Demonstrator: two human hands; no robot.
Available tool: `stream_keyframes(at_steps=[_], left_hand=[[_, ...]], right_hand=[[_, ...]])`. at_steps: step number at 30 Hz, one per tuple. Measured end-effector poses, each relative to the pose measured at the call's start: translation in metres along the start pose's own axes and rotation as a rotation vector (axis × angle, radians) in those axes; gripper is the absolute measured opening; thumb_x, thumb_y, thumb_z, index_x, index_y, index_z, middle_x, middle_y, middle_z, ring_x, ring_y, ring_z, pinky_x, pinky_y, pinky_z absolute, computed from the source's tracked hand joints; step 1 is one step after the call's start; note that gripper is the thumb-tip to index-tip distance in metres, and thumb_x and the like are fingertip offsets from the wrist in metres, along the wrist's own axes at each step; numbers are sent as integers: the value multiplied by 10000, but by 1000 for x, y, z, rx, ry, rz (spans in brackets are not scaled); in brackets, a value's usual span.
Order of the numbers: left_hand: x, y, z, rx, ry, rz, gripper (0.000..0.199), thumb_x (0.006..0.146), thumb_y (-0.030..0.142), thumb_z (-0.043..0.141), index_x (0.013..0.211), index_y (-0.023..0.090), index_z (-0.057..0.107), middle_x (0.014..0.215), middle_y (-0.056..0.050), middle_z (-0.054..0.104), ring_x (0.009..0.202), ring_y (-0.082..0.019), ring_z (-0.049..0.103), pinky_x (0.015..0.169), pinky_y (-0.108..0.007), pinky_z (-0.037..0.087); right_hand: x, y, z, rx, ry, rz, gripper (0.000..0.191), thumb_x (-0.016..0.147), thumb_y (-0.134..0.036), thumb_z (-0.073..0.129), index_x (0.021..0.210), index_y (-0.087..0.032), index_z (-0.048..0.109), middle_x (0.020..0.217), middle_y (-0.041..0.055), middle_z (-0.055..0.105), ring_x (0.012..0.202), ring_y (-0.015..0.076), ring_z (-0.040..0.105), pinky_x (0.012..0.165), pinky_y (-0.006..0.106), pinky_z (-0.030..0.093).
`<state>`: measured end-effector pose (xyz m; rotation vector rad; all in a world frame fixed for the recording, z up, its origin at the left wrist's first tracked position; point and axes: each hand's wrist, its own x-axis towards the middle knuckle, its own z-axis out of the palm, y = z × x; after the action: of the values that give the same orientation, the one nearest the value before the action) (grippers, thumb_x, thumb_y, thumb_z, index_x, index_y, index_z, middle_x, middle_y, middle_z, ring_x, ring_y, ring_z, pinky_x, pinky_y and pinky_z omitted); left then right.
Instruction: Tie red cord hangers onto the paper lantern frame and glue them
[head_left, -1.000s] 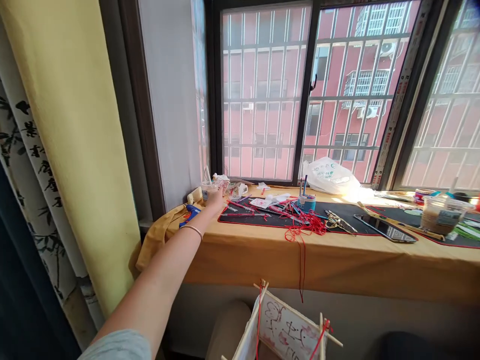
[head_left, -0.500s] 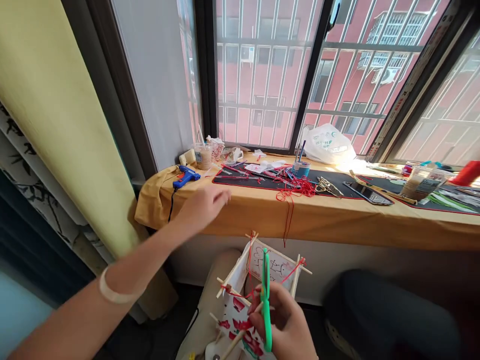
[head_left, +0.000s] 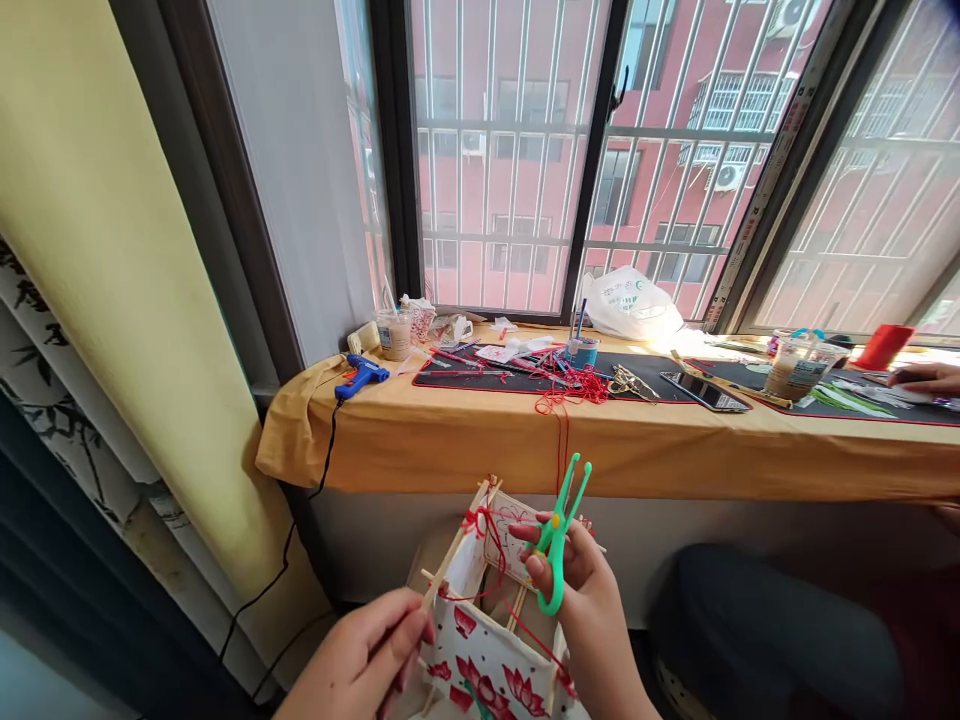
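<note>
A paper lantern (head_left: 480, 640) on a frame of thin wooden sticks sits low in the view, painted with red lotus flowers and tied with red string. My left hand (head_left: 367, 650) pinches a wooden stick at its left corner. My right hand (head_left: 581, 590) is shut on green plastic scissors (head_left: 556, 535), which stand open with their tips up, just right of the lantern's top. Red string runs near those fingers. The lower part of the lantern drops out of the picture.
An orange cloth (head_left: 525, 455) covers the windowsill, which holds a blue glue gun (head_left: 361, 376), cups, a phone, and black mats with tangled red string. Another person's hand (head_left: 921, 378) rests on the far right mat. A dark shape (head_left: 780, 625) fills the lower right.
My left hand has come down from over the sill to the lantern's stick. My right hand has lifted the scissors, now open. The view has shifted, and another person's hand has appeared at right.
</note>
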<state>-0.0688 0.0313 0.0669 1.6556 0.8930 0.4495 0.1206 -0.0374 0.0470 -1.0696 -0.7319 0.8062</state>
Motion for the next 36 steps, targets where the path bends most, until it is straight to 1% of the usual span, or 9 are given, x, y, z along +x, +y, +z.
stream_keyframes(at_steps=[3, 8, 14, 16, 23, 27, 30, 32, 36], left_hand=[[7, 21, -15, -37, -24, 25, 532, 681, 713, 496, 675, 182, 530, 502, 53, 447, 408, -78, 392, 402, -180, 320], [15, 31, -11, -84, -169, -5, 477, 720, 661, 490, 718, 185, 525, 454, 60, 469, 329, -66, 331, 354, -183, 272], [16, 42, -30, 415, 294, 299, 366, 794, 518, 467, 631, 201, 551, 498, 35, 478, 503, -122, 455, 506, -208, 335], [14, 51, -40, 503, 338, 345, 354, 805, 496, 450, 619, 208, 541, 493, 35, 476, 492, -127, 451, 507, -217, 328], [23, 70, -52, 414, 97, 252, 383, 791, 515, 409, 677, 189, 573, 425, 55, 412, 429, -108, 352, 468, -209, 275], [31, 56, -49, 337, 89, 238, 368, 772, 526, 447, 685, 189, 567, 440, 52, 428, 454, -114, 364, 466, -203, 281], [33, 41, -45, 291, 118, 241, 366, 782, 533, 445, 682, 198, 553, 452, 50, 434, 457, -116, 363, 439, -198, 272], [34, 32, -42, 268, 134, 240, 381, 790, 545, 437, 691, 198, 560, 465, 45, 442, 459, -117, 369, 426, -196, 270], [40, 17, -39, 230, 203, 284, 399, 790, 560, 447, 716, 196, 594, 519, 20, 505, 521, -135, 458, 478, -200, 349]], right_hand=[[2, -2, -5, -3, 15, 11, 483, 647, -461, 742, 997, -179, 566, 994, 124, 676, 852, 246, 627, 649, 320, 508], [0, -2, 1, 18, -126, -1, 491, 649, -481, 734, 992, -174, 566, 985, 120, 682, 828, 229, 629, 636, 296, 487], [-5, -4, 3, 22, -131, 11, 503, 648, -495, 730, 998, -180, 553, 931, 112, 686, 852, 243, 629, 618, 298, 482], [-6, -4, 4, 30, -119, 21, 517, 630, -509, 735, 987, -178, 561, 897, 105, 690, 807, 231, 629, 615, 297, 479], [3, 1, -2, -57, -93, -70, 526, 620, -490, 733, 991, -178, 530, 772, 62, 678, 643, 176, 602, 551, 262, 434], [41, -24, -22, -519, -32, -165, 452, 648, -350, 714, 1005, -198, 484, 866, 44, 650, 672, 172, 588, 575, 272, 439], [91, -55, -27, -1025, 71, -313, 403, 690, -279, 680, 1039, -176, 508, 971, 74, 624, 936, 228, 565, 791, 324, 432], [132, -73, -23, -1365, 71, -302, 425, 771, -305, 622, 1135, -136, 484, 1079, 102, 598, 1050, 235, 521, 875, 321, 397], [212, -85, -7, -1544, 29, -155, 377, 783, -263, 641, 1076, -46, 545, 1036, 141, 609, 1027, 260, 545, 939, 394, 368]])
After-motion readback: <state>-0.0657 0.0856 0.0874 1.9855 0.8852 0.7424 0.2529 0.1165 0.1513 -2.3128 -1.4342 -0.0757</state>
